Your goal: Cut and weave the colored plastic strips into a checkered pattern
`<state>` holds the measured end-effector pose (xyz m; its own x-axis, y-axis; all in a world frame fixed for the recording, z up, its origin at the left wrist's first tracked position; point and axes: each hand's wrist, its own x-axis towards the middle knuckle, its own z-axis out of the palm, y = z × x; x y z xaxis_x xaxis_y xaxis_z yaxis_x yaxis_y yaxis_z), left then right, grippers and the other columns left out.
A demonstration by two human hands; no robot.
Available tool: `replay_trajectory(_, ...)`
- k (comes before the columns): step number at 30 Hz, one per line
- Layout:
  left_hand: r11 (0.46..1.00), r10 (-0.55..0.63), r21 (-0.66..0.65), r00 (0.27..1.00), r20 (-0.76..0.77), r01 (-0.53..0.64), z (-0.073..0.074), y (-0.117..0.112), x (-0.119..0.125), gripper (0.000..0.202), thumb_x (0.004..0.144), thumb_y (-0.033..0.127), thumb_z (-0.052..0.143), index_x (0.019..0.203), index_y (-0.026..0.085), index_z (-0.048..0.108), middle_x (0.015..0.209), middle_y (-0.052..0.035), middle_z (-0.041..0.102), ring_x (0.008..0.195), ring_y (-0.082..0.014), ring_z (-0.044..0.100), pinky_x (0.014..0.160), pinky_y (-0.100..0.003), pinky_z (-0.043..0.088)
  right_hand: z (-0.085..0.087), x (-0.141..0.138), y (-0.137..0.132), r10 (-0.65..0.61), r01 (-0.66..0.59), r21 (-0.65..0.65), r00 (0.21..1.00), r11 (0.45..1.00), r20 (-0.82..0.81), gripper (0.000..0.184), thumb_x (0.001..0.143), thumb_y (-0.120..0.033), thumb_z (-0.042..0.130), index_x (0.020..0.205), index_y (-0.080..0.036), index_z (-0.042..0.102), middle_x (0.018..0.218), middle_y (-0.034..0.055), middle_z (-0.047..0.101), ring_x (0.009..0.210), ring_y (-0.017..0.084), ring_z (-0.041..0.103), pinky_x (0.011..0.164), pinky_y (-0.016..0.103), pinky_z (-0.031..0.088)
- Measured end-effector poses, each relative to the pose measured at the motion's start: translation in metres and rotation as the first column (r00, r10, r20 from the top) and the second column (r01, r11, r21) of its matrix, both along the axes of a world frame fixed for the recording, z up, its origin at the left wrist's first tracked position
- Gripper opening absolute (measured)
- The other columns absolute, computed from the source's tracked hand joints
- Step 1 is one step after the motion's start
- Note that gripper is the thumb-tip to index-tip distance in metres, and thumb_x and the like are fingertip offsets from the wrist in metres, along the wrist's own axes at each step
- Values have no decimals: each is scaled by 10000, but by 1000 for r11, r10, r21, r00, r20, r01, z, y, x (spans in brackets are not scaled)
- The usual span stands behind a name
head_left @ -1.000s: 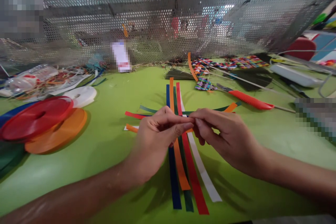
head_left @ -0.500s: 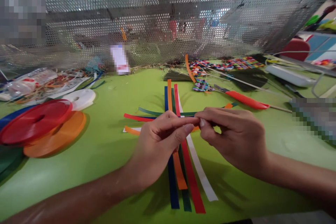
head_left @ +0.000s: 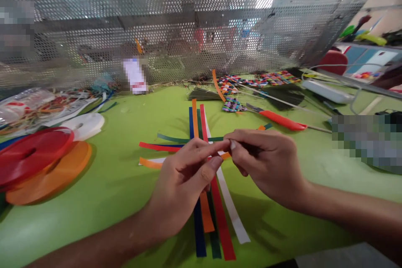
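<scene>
Flat coloured strips are interlaced in a cross on the green table. Lengthwise run a blue strip (head_left: 200, 234), an orange strip (head_left: 206, 215), a green strip (head_left: 215, 234), a red strip (head_left: 223, 222) and a white strip (head_left: 233, 209). Crosswise ends stick out left, among them a red strip (head_left: 149, 146) and a green strip (head_left: 169, 137). My left hand (head_left: 182, 176) is closed over the crossing, thumb and fingers pinching the weave. Against its index fingertip, my right hand (head_left: 270, 163) pinches at the weave's right side. Both hands hide most of the crossing and the exact strip gripped.
At left lie a red roll (head_left: 56, 144), an orange roll (head_left: 69, 171) and a white roll (head_left: 92, 123) of strip. Behind the hands are a cutter with a red handle (head_left: 282, 120) and woven patches (head_left: 232, 104). A perforated metal panel (head_left: 169, 50) stands at the back.
The whole view has shifted, so everything appears further left. The fingers of my right hand have curled in more closely; both hands stay at the crossing.
</scene>
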<state>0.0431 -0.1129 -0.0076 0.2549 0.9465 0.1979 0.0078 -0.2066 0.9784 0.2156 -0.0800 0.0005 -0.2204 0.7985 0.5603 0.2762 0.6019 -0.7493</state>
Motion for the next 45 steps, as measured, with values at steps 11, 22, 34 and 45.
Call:
replay_trajectory(11, 971, 122, -226, 973, 197, -76, -5, 7, -3, 304, 892, 362, 727, 1196, 368, 743, 776, 5, 589, 591, -68, 472, 532, -187, 429, -5, -1, 14, 160, -380, -431, 872, 819, -463, 211, 926, -276, 538, 759, -171, 613, 545, -33, 516, 417, 83, 490, 386, 200, 382)
replay_trajectory(22, 926, 163, -373, 951, 264, -56, 2, 12, -5, 261, 846, 417, 769, 1098, 351, 786, 677, 13, 589, 614, -79, 413, 525, -161, 373, -8, 1, 16, 323, -780, -429, 594, 455, -737, 212, 1041, -266, 473, 981, -176, 655, 751, -8, 608, 541, 73, 580, 470, 170, 471)
replay_trajectory(34, 924, 192, -376, 936, 294, -71, 8, 16, -8, 302, 788, 397, 815, 1084, 337, 792, 728, 22, 616, 568, -59, 438, 530, -178, 391, -12, 3, 16, 365, -789, -436, 596, 433, -715, 230, 1027, -244, 515, 1143, -205, 710, 739, -4, 626, 588, 77, 583, 512, 176, 489)
replay_trajectory(45, 911, 208, -404, 934, 289, -78, 9, 15, -6, 293, 804, 377, 812, 1092, 333, 788, 684, 24, 569, 592, -72, 453, 527, -180, 385, -12, 3, 14, 342, -695, -497, 703, 520, -624, 185, 965, -283, 574, 898, -160, 694, 588, -24, 570, 489, 76, 494, 458, 192, 423)
